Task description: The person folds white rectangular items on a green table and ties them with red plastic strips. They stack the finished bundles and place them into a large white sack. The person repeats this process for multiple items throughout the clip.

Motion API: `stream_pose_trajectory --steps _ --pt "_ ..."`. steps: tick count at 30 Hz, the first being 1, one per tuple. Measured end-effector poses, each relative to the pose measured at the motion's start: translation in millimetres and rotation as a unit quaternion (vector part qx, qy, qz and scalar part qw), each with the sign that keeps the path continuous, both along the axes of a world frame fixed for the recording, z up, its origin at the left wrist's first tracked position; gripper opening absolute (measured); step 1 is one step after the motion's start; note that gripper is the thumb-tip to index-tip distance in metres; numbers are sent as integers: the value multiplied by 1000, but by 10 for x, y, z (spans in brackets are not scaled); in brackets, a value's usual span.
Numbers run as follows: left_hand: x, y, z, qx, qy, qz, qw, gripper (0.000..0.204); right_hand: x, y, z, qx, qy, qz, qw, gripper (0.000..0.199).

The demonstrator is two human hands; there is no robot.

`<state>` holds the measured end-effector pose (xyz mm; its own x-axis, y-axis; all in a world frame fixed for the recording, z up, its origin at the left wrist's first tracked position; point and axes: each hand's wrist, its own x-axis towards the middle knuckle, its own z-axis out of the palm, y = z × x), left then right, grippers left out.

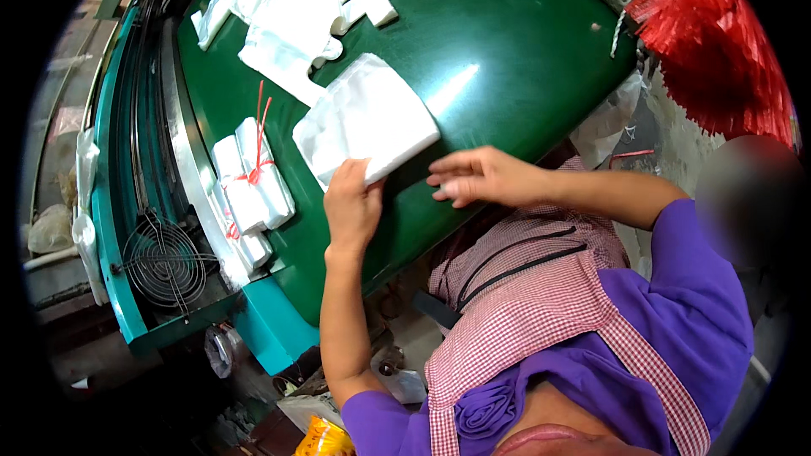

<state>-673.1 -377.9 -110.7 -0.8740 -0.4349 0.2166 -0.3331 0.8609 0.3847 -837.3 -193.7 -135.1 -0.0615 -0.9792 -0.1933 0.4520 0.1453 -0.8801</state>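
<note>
White bag stack (365, 118) mid-frame, over green table (524, 42). Lies upward from left hand (351, 203), which pinches its lower edge; nearly square, long axis unclear. Right hand (483, 177) farther, just off lower-right corner, fingers loose, grasping nothing.

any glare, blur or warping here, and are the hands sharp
Head view: a bright glare streak on the green table, beside the folded white plastic; head view, rim: the teal rail curves and corners go black; head view, right: a round grey patch is blurred; head view, middle: left hand and right hand look fairly sharp.
</note>
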Motion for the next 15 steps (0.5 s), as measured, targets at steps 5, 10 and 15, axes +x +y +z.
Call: stream_pose_trajectory --steps 5,10,15 --pt "324 196 34 91 7 -119 989 39 -285 -468 -128 -36 -271 -71 959 52" --pt "411 293 184 80 -107 -153 979 36 -340 -414 -111 -138 103 66 983 53" --pt "323 223 166 -58 -121 -118 984 31 -408 -429 -88 -351 598 152 704 41"
